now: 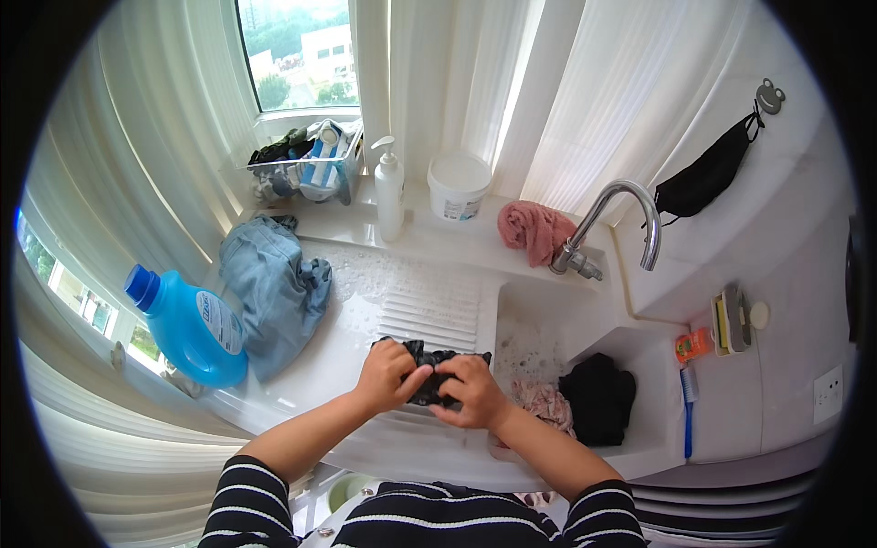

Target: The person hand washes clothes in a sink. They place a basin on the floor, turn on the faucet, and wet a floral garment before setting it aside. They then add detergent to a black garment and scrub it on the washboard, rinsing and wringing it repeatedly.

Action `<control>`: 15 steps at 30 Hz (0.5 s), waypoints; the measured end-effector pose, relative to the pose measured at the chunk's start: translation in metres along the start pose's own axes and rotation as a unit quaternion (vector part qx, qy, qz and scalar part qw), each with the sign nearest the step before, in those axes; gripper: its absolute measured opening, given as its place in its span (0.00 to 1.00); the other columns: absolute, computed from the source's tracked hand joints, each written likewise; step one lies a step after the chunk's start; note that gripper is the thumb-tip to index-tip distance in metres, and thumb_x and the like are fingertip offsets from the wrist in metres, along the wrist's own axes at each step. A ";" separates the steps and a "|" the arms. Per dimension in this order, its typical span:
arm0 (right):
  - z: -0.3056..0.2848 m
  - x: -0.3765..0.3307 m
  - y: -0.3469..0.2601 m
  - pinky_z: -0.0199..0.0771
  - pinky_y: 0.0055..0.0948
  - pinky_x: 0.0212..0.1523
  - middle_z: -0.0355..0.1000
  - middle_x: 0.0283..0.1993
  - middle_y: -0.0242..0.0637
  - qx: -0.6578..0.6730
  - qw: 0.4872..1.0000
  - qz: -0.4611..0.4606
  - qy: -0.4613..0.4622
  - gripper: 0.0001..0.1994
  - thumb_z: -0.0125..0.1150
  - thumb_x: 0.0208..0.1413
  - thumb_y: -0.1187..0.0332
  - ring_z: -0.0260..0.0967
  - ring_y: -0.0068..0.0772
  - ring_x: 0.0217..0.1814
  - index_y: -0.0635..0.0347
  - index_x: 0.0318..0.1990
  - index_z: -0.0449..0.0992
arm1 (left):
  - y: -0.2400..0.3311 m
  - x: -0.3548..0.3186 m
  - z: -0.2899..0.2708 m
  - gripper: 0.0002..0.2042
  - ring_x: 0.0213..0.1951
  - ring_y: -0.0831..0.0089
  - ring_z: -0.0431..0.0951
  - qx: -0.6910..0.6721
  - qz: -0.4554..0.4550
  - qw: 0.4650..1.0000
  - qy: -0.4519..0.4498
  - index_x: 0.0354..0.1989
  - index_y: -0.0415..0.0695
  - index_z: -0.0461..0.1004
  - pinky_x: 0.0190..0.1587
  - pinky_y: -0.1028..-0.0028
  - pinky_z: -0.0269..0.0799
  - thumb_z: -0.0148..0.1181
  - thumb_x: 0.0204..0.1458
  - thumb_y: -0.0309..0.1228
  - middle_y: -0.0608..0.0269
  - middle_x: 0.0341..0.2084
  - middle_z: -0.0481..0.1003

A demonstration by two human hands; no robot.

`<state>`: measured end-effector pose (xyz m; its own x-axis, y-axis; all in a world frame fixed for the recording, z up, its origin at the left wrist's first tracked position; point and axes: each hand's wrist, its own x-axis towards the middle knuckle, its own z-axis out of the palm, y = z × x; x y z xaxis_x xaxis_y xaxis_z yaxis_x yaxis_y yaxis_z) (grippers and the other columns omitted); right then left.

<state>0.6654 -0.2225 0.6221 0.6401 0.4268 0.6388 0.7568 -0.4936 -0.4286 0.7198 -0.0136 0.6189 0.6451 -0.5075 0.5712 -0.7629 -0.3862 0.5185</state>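
Observation:
A crumpled black cloth garment (425,391) is bunched between my two hands, over the lower part of the ridged washboard (429,315) moulded into the white sink. My left hand (387,374) is closed on its left end, and my right hand (468,391) grips the right end with bent fingers. What kind of garment it is cannot be made out. Just to the right, in the basin, lie a pink patterned cloth (545,408) and a black cloth (598,399). Suds cover part of the white surface left of the washboard.
At left are blue jeans (274,292) and a blue detergent bottle (196,329). Behind stand a clear bin (311,169), a pump bottle (389,196), a white tub (459,187) and a pink towel (534,233). A tap (630,187) arches over the basin; a blue brush (688,416) lies right.

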 end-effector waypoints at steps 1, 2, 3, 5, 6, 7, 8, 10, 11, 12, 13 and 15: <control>0.005 -0.013 -0.004 0.66 0.40 0.45 0.69 0.42 0.37 -0.008 0.999 -0.031 -0.021 0.13 0.71 0.35 0.65 0.66 0.42 0.46 0.53 0.29 0.72 | 0.008 -0.014 -0.003 0.16 0.22 0.62 0.66 0.030 0.074 0.997 -0.012 0.13 0.47 0.65 0.28 0.65 0.59 0.68 0.43 0.33 0.62 0.15 0.64; 0.011 -0.026 -0.006 0.66 0.39 0.44 0.69 0.41 0.37 -0.016 0.997 -0.062 -0.041 0.14 0.70 0.35 0.66 0.67 0.42 0.45 0.53 0.29 0.72 | 0.015 -0.023 -0.002 0.17 0.21 0.62 0.65 0.059 0.125 0.989 -0.047 0.12 0.48 0.63 0.27 0.66 0.59 0.68 0.41 0.32 0.63 0.14 0.63; 0.018 -0.035 -0.004 0.66 0.38 0.44 0.69 0.40 0.37 -0.023 0.994 -0.093 -0.062 0.14 0.70 0.35 0.66 0.67 0.42 0.43 0.53 0.29 0.71 | 0.013 -0.022 0.003 0.17 0.21 0.62 0.66 0.069 0.130 0.988 -0.047 0.12 0.48 0.62 0.27 0.66 0.59 0.68 0.41 0.32 0.63 0.14 0.63; 0.029 -0.017 0.021 0.65 0.38 0.43 0.68 0.38 0.38 0.004 0.999 0.032 -0.032 0.18 0.69 0.32 0.67 0.66 0.43 0.40 0.55 0.34 0.70 | -0.001 -0.001 0.015 0.15 0.21 0.59 0.67 0.084 0.084 0.993 -0.005 0.14 0.47 0.63 0.28 0.63 0.61 0.66 0.42 0.31 0.62 0.14 0.64; 0.034 -0.004 0.036 0.65 0.41 0.47 0.67 0.43 0.42 -0.054 0.996 0.077 0.002 0.23 0.68 0.31 0.67 0.66 0.47 0.45 0.55 0.40 0.68 | -0.019 0.008 0.028 0.12 0.22 0.57 0.67 0.080 -0.005 0.996 0.036 0.20 0.46 0.65 0.29 0.62 0.62 0.66 0.43 0.31 0.60 0.17 0.67; 0.035 0.011 0.044 0.60 0.46 0.56 0.64 0.52 0.46 -0.125 0.981 0.147 0.024 0.26 0.67 0.32 0.62 0.61 0.50 0.55 0.55 0.44 0.69 | -0.031 0.026 0.032 0.10 0.28 0.55 0.69 0.111 -0.051 0.988 0.090 0.27 0.45 0.68 0.32 0.60 0.63 0.65 0.44 0.32 0.59 0.22 0.70; 0.039 0.021 0.057 0.52 0.53 0.63 0.59 0.61 0.47 -0.181 0.959 0.216 0.035 0.33 0.67 0.34 0.56 0.54 0.52 0.64 0.54 0.53 0.68 | -0.039 0.039 0.033 0.13 0.39 0.54 0.71 0.176 -0.092 0.974 0.105 0.35 0.43 0.71 0.37 0.57 0.64 0.66 0.45 0.35 0.56 0.33 0.73; 0.038 0.039 0.056 0.49 0.62 0.64 0.54 0.68 0.49 -0.189 0.906 0.373 -0.058 0.34 0.67 0.37 0.51 0.47 0.54 0.71 0.52 0.56 0.70 | -0.042 0.049 0.034 0.21 0.52 0.50 0.67 0.244 -0.205 0.946 0.061 0.45 0.44 0.76 0.51 0.50 0.61 0.61 0.49 0.47 0.51 0.47 0.72; 0.034 0.040 0.055 0.49 0.63 0.63 0.54 0.69 0.49 -0.167 0.890 0.411 -0.108 0.34 0.67 0.37 0.50 0.46 0.54 0.72 0.52 0.55 0.71 | -0.036 0.051 0.034 0.23 0.54 0.50 0.67 0.267 -0.268 0.926 0.000 0.45 0.45 0.77 0.53 0.48 0.60 0.59 0.50 0.50 0.50 0.49 0.72; 0.028 0.042 0.050 0.48 0.65 0.63 0.53 0.70 0.50 -0.143 0.870 0.446 -0.157 0.34 0.68 0.38 0.49 0.45 0.54 0.73 0.51 0.55 0.72 | -0.027 0.052 0.031 0.25 0.56 0.49 0.66 0.290 -0.328 0.897 -0.060 0.46 0.46 0.78 0.55 0.45 0.59 0.58 0.50 0.53 0.49 0.51 0.71; 0.017 0.036 0.039 0.51 0.62 0.63 0.53 0.70 0.50 -0.094 0.883 0.424 -0.177 0.32 0.68 0.38 0.47 0.47 0.54 0.72 0.53 0.52 0.74 | -0.009 0.051 0.017 0.24 0.58 0.45 0.65 0.206 -0.351 0.903 -0.136 0.45 0.48 0.80 0.59 0.49 0.61 0.58 0.50 0.55 0.46 0.56 0.69; 0.015 -0.002 0.022 0.55 0.53 0.61 0.61 0.63 0.46 -0.023 0.972 0.228 -0.060 0.23 0.71 0.37 0.52 0.56 0.50 0.65 0.54 0.38 0.74 | -0.009 0.005 0.009 0.20 0.47 0.46 0.71 0.098 -0.121 0.985 -0.075 0.35 0.41 0.80 0.51 0.56 0.68 0.66 0.45 0.48 0.48 0.41 0.75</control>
<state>0.6826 -0.2229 0.6013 0.9200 0.2400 0.3099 0.3868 -0.6842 -0.6182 0.7296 -0.0195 0.6109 0.8073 -0.4841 0.3375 -0.5898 -0.6437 0.4876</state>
